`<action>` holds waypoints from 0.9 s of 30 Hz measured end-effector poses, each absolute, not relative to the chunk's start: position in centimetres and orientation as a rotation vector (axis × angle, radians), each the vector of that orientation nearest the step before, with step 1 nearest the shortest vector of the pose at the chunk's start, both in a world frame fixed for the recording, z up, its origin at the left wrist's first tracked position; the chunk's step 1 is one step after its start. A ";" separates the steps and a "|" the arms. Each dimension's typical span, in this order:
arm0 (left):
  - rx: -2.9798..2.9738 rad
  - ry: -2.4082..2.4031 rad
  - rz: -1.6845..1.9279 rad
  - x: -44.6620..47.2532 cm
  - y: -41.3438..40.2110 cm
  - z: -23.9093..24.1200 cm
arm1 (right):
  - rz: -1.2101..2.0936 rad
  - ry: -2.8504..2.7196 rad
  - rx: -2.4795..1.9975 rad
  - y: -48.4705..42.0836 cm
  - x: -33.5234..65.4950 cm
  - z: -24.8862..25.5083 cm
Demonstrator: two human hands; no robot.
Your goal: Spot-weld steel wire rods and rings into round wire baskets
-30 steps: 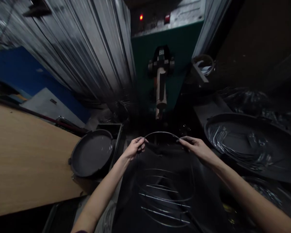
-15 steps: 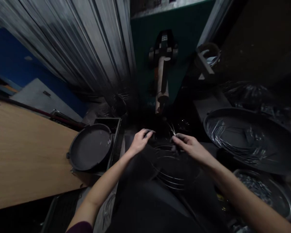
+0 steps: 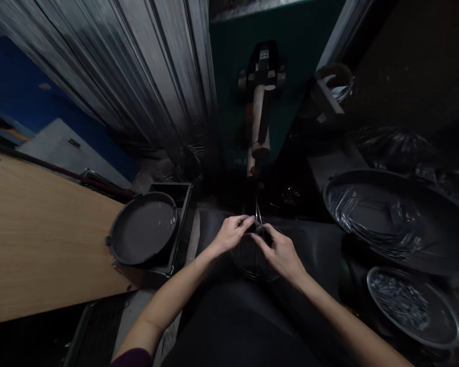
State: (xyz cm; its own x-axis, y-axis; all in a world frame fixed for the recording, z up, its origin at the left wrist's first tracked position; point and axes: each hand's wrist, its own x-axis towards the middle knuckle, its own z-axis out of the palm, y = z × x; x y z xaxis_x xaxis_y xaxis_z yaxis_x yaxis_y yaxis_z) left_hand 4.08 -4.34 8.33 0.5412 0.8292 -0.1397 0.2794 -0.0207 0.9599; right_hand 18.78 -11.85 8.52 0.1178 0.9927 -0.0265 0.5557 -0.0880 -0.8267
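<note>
My left hand and my right hand meet in front of my lap, each with its fingers pinched on thin metal wire. The wire piece sticks up from between the fingertips in narrow strands. Beneath the hands, its round wire loops hang over my dark clothing. Fingers and dim light hide how the strands and loops join. Just beyond the fingertips is the lower end of a cylindrical machine arm, which comes down from a dark green machine.
At left a round dark pan rests on a crate beside a wooden board. To the right stand a large dark basin with bent wires and a metal bowl of small metal parts.
My hands have come together, the right one moving left and the left one slightly right. Both now grip the wire piece, and its loops have shifted left and lie below the hands.
</note>
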 end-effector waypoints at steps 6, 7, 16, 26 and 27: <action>1.864 1.153 0.904 2.2 0.2 6.1 | 0.973 -1.677 -1.705 -12.7 22.6 11.6; 1.942 1.099 0.904 2.2 1.0 5.5 | 1.011 -1.712 -1.669 -12.7 23.2 12.3; 2.013 0.988 0.691 4.0 1.9 7.1 | 0.409 -1.666 -1.857 -8.8 26.4 12.0; 2.176 1.279 0.291 2.5 1.3 6.0 | -0.029 -2.353 -2.398 -5.1 23.7 8.8; 2.203 1.267 0.312 2.4 1.2 5.6 | -0.039 -2.389 -2.387 -5.0 23.6 8.9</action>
